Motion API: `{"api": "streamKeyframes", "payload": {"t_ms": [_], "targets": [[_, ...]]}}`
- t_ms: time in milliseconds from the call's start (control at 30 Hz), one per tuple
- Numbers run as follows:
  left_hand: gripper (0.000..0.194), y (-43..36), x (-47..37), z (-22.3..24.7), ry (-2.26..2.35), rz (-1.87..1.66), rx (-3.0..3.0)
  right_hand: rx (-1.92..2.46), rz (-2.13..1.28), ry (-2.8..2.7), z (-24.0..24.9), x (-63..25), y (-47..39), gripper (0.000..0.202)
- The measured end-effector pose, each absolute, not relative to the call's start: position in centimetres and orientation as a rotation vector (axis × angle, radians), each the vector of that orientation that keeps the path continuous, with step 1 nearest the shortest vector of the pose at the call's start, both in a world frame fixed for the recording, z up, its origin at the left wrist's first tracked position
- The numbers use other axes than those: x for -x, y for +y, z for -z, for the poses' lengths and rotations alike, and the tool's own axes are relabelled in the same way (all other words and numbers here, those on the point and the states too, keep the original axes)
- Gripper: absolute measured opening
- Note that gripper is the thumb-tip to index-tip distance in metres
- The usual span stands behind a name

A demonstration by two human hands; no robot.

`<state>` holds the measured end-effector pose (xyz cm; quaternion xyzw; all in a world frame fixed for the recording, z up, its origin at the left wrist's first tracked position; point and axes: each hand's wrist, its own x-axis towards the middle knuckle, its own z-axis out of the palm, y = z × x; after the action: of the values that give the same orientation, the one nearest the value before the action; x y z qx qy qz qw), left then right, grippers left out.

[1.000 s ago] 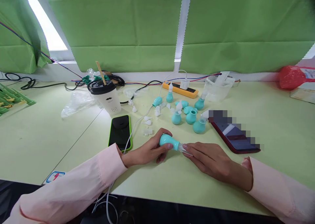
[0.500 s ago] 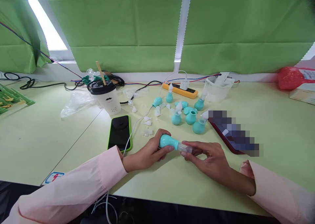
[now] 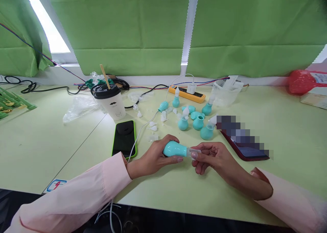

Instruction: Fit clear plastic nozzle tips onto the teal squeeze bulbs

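A teal bulb [image 3: 175, 149] lies on its side in my left hand [image 3: 157, 157], thumb below and fingers above and behind it. From its neck a clear tube [image 3: 189, 152] points right, and my right hand [image 3: 213, 158] pinches its far end between thumb and forefinger. Beyond my hands stand several teal bulbs, among them an open-necked one [image 3: 198, 122] and one with a clear tube and white tip [image 3: 207, 132]. Small white tips [image 3: 153, 128] and a loose clear tube [image 3: 153, 137] lie left of them.
A green-edged phone [image 3: 124, 138] and a lidded cup [image 3: 112, 105] are at the left. A dark red phone [image 3: 245, 147] lies right. Behind are a yellow power strip [image 3: 187, 94] and a clear bag [image 3: 226, 93]. A white cable crosses near my left wrist.
My right hand has turned about the tube, its thumb now over the tube and its other fingers curled below. The bulb is more level and has shifted slightly in my left hand.
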<state>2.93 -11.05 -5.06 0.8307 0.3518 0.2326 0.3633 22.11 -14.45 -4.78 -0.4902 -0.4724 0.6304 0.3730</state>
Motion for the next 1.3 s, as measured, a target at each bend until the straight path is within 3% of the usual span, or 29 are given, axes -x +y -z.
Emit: {"api": "streamKeyframes", "payload": {"t_ms": [167,700,1000,1300], "targets": [[0.026,-11.2,-3.0,5.1,0.73,-0.861,-2.276,1.176,-1.567,-1.321,4.9,-21.9,-14.7,0.029],[0.026,-11.8,-3.1,5.7,0.623,-0.895,-2.253,1.092,-1.597,-1.311,5.3,-21.3,-15.4,0.03],[0.042,-12.2,-3.3,5.9,0.747,-0.888,-1.993,1.08,-1.439,-1.222,6.1,-21.1,-15.3,0.04],[0.029,-12.6,-3.0,5.3,0.613,-0.532,-2.102,0.96,-1.157,-1.477,6.4,-21.2,-14.9,0.016]]}}
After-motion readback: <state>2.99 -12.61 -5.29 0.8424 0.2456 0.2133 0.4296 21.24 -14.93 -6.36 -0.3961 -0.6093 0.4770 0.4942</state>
